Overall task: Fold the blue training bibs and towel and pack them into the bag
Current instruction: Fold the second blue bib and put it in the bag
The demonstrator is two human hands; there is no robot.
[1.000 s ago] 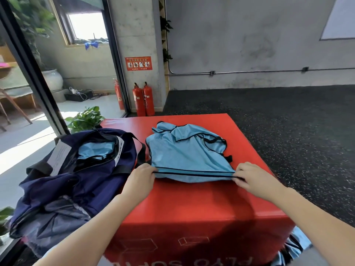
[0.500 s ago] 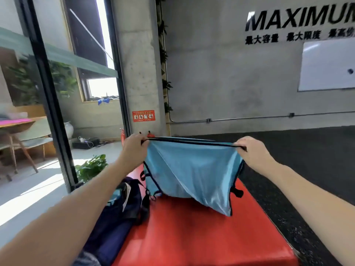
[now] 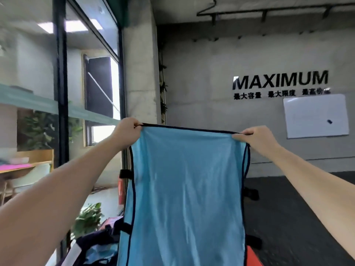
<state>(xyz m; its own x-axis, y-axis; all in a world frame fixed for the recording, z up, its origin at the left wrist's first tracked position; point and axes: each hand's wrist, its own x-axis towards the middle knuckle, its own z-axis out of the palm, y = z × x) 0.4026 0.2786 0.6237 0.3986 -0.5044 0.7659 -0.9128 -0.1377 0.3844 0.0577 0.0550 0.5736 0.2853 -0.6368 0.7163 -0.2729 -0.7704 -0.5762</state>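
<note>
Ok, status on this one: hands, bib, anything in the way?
Left hand and right hand pinch bib top corners. Bib hangs open, unfolded. Bag below left, nothing blocking.

both arms raised; left hand (image 3: pixel 127 131), right hand (image 3: pixel 255 138) pinching (fingers curled).

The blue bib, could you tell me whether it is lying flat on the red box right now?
No, the blue bib hangs in the air, pinched at its top corners by the left hand and right hand.

A light blue bib (image 3: pixel 184 189) with dark trim hangs flat and upright from its top edge. Lower left of it, the open navy bag (image 3: pixel 92 244) shows blue fabric inside.
</note>
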